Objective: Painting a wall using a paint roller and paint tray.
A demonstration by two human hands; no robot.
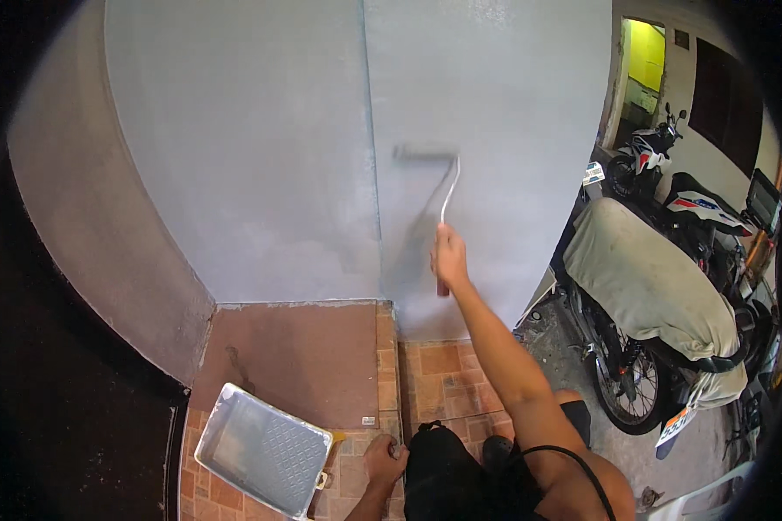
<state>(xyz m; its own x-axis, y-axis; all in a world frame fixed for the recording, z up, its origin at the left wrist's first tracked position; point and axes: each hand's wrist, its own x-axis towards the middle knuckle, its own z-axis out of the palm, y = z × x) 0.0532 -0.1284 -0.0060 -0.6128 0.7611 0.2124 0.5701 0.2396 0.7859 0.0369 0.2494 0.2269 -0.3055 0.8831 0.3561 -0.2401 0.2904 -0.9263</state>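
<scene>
My right hand (449,258) is wrapped around the dark red handle of a paint roller (426,154), arm stretched out in front of me. The roller's head, smeared by motion, is against the pale grey-blue wall (495,95), just right of a vertical corner line. Low beside my left knee, my left hand (385,460) has its fingers curled in; whether anything is inside them I cannot make out. To the left of that hand lies a paint tray (291,456) with a ribbed slope and greyish paint on it.
A brown board (295,360) covers part of the tiled step (352,478) at the wall's foot. On the right stands a motorcycle under a beige cover (639,269), with another motorcycle (647,161) behind it. Part of a white plastic chair (704,495) shows at lower right.
</scene>
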